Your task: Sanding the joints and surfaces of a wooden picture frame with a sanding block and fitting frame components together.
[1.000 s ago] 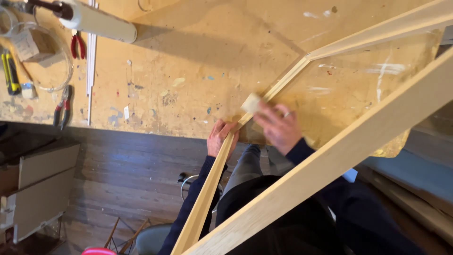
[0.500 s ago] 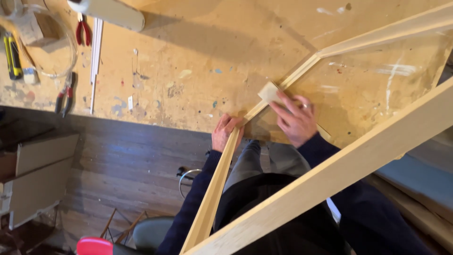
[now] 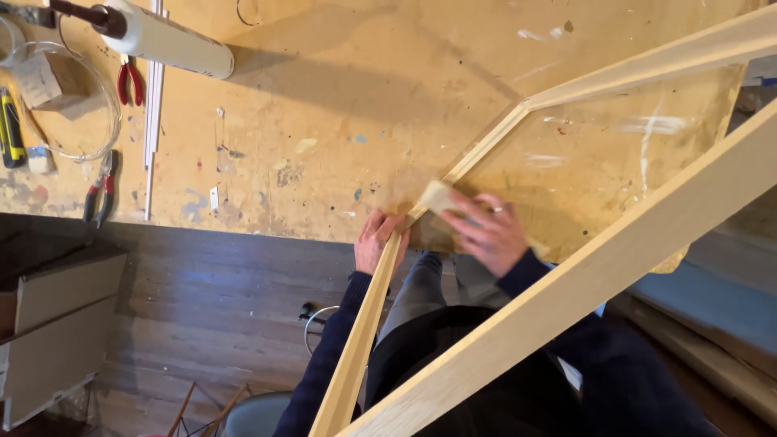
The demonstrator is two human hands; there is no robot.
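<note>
Pale bare-wood frame (image 3: 486, 150) lying on paint-spattered workbench (image 3: 324, 105), mitred corner visible. Left hand (image 3: 378, 240) clasping frame rail. Right hand (image 3: 486, 231) pressing small tan block (image 3: 437, 197), blurred, possibly sanding pad, against rail.

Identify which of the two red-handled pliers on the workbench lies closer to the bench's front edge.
The red-handled pliers at the left, just below the clear tubing coil. The other red-handled pair lies farther back, beside the white caulk tube.
</note>
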